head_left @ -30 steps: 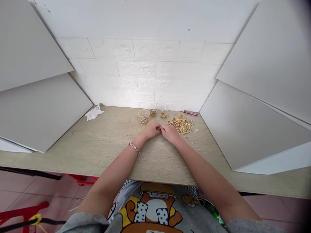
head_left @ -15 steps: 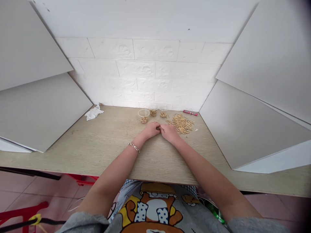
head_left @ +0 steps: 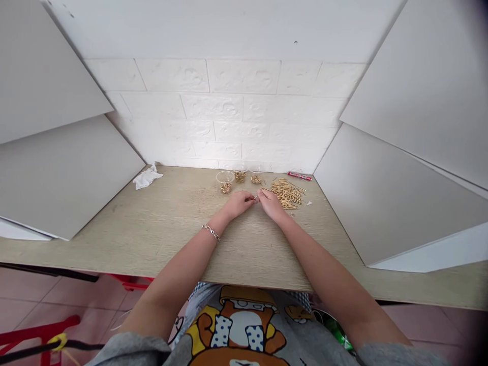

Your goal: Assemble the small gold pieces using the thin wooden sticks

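My left hand [head_left: 239,203] and my right hand [head_left: 270,204] meet above the table, fingertips pinched together. A thin, pale, shiny rod [head_left: 256,197] spans the small gap between them, an end in each hand. It is too small to tell its exact kind. Just right of my right hand lies a loose pile of thin gold-coloured rods [head_left: 288,195]. Beyond my hands stand three clear plastic cups: a left cup [head_left: 225,176], a middle cup [head_left: 240,173] and a right cup [head_left: 256,173]. Small gold-coloured pieces [head_left: 225,187] lie in them.
A crumpled white tissue [head_left: 148,176] lies at the back left of the wooden table [head_left: 168,218]. Near the back right is a red tube-shaped item [head_left: 299,176]. White scraps [head_left: 308,203] lie beside the pile. Grey panels stand on both sides, with a white brick-pattern wall behind.
My hands have drawn slightly apart, the right one moving a little to the right. The thin rod now shows between the fingertips. Cups and pile stay put.
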`<action>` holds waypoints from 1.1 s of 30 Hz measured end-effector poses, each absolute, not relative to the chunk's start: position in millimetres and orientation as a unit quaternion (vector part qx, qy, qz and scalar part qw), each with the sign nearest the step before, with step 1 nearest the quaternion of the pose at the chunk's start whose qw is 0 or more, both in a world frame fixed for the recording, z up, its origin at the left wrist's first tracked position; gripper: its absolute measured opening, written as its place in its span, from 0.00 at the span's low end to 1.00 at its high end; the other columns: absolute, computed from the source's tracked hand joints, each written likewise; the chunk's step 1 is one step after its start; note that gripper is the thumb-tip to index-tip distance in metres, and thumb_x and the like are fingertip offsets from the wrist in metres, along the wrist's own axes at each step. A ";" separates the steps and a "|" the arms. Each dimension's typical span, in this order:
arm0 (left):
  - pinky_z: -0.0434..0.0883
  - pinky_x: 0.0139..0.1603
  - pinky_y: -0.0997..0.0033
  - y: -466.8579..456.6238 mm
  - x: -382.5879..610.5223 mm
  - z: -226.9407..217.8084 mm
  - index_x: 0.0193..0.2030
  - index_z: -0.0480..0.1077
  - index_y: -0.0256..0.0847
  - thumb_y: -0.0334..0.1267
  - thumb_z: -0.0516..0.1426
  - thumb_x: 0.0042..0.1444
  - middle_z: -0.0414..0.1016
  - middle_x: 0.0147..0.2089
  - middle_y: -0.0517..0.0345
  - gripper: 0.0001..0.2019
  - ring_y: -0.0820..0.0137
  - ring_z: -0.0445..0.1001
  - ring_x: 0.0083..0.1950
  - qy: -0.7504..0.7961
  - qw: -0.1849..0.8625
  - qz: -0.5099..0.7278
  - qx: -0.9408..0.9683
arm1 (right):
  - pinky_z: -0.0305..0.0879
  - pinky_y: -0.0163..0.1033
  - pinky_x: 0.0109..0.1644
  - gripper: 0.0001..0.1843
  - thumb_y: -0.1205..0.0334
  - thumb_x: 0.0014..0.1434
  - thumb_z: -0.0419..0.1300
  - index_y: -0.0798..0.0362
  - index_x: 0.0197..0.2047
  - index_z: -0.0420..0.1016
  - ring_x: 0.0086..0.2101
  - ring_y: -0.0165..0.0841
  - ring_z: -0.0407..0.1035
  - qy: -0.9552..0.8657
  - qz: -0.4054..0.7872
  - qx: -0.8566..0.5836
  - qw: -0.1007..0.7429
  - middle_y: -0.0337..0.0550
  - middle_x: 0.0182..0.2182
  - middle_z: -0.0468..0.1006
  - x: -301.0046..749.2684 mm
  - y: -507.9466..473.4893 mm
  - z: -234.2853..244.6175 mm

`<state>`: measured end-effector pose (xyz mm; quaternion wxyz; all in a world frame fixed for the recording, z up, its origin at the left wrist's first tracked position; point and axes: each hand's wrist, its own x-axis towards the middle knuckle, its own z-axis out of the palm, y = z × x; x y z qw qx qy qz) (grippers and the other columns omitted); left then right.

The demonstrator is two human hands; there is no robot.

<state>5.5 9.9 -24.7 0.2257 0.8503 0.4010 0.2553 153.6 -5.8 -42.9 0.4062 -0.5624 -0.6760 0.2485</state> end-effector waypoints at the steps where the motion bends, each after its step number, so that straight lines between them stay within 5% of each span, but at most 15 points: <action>1: 0.62 0.37 0.71 9.3 5.8 -24.6 0.28 0.72 0.38 0.40 0.51 0.51 0.73 0.28 0.56 0.11 0.69 0.67 0.31 0.401 0.225 0.260 0.849 | 0.53 0.34 0.31 0.19 0.51 0.57 0.42 0.52 0.20 0.57 0.25 0.29 0.58 -0.670 0.265 -0.556 0.415 0.36 0.19 0.62 154.1 -5.0 -43.5; 15: 0.64 0.39 0.72 7.0 8.1 -22.5 0.30 0.72 0.37 0.40 0.51 0.54 0.74 0.32 0.55 0.11 0.70 0.69 0.36 0.387 0.171 0.245 0.872 | 0.50 0.34 0.29 0.20 0.50 0.58 0.42 0.52 0.20 0.59 0.24 0.30 0.57 -0.673 0.225 -0.573 0.410 0.37 0.19 0.63 153.1 -5.6 -42.4; 22: 0.65 0.44 0.70 6.6 7.3 -23.6 0.35 0.72 0.37 0.35 0.53 0.51 0.74 0.37 0.53 0.09 0.69 0.69 0.40 0.386 0.145 0.232 0.881 | 0.48 0.36 0.29 0.16 0.58 0.59 0.44 0.53 0.27 0.68 0.26 0.32 0.61 -0.738 0.026 -0.628 0.246 0.43 0.25 0.72 148.9 -13.0 -34.2; 28: 0.64 0.46 0.70 8.8 6.7 -26.1 0.32 0.73 0.36 0.32 0.52 0.51 0.74 0.36 0.53 0.08 0.68 0.69 0.41 0.372 0.120 0.205 0.897 | 0.52 0.38 0.34 0.15 0.62 0.59 0.45 0.53 0.31 0.72 0.32 0.36 0.66 -0.761 -0.010 -0.631 0.151 0.47 0.30 0.75 144.9 -13.8 -31.0; 33: 0.65 0.45 0.70 8.6 5.7 -25.4 0.33 0.73 0.37 0.33 0.52 0.51 0.74 0.36 0.54 0.09 0.68 0.69 0.40 0.392 0.133 0.204 0.887 | 0.51 0.38 0.33 0.16 0.60 0.59 0.45 0.53 0.27 0.69 0.29 0.35 0.64 -0.742 0.042 -0.634 0.217 0.45 0.26 0.73 149.1 -8.8 -36.4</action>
